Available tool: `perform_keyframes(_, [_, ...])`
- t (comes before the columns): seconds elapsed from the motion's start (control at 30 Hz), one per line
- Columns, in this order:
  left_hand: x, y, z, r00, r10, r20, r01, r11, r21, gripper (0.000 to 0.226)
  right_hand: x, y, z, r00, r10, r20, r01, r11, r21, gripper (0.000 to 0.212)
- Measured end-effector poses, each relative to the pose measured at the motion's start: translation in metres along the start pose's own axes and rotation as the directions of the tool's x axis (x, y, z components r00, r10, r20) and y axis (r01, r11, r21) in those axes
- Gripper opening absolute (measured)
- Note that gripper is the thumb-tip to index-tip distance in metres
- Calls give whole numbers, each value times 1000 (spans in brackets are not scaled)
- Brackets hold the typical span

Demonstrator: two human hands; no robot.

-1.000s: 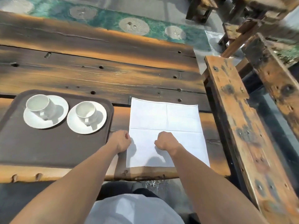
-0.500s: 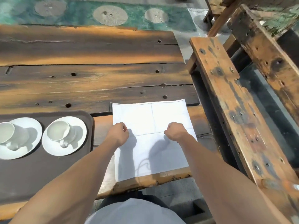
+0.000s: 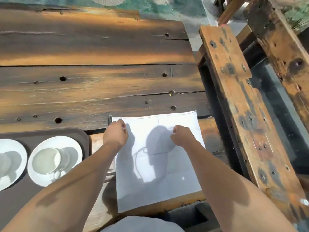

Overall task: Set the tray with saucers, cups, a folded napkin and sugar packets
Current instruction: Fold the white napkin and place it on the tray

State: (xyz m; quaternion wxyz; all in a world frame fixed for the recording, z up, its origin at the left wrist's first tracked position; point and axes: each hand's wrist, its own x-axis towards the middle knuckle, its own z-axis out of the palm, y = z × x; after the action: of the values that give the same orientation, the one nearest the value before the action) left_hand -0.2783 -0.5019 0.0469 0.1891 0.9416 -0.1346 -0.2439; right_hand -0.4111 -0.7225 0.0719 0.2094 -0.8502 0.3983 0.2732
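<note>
**Napkin spread flat, fold not yet made**

The white napkin point(image 3: 158, 164) lies opened flat on the table point(image 3: 100, 84), just right of the dark tray point(image 3: 80, 136) and close to the table's near edge, with its crease lines showing. The spot looks deliberate. Bare wood beside the tray gives room to fold without knocking the crockery. On the tray, two saucers each carry a cup. The nearer saucer point(image 3: 73, 148) and its cup point(image 3: 46, 160) sit by the tray's right rim, while the other saucer point(image 3: 18, 148) is cut off by the frame edge.

Both hands reach over the far half of the cloth. The left hand point(image 3: 115, 133) has its fingers curled at the far-left corner (whether they actually pinch the hem cannot be told). The right hand point(image 3: 182, 135) is curled too. It sits over the cloth, short of the far edge and inward of the right corner, and no cloth shows lifted in it. Reaching to the far side suggests a fold drawn toward the body, so the right hand would probably need the far-right corner first. No sugar packets are in view.
</note>
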Motion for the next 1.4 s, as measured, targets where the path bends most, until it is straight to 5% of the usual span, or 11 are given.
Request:
perform_keyframes(0.3, [36,27,24,975,196,106,-218,937,274,36,54,-8,-9,993,-113,-45,108,988,-106,38])
perform_keyframes(0.6, [62,60,44,971,94,219,-182,888,422,52,112,16,-17,930,-364,-55,306,846,-436,53])
perform_keyframes(0.97, [63,76,52,969,4,247,-133,852,506,44,124,13,-16,903,-427,-36,380,836,-395,46])
perform_keyframes(1.1, [46,74,46,971,64,229,-180,825,535,45,110,17,-17,890,-452,-66,383,817,-431,35])
perform_keyframes(1.4, [-34,54,5,977,165,136,-212,816,537,30,10,38,-27,884,-445,-145,368,853,-371,43])
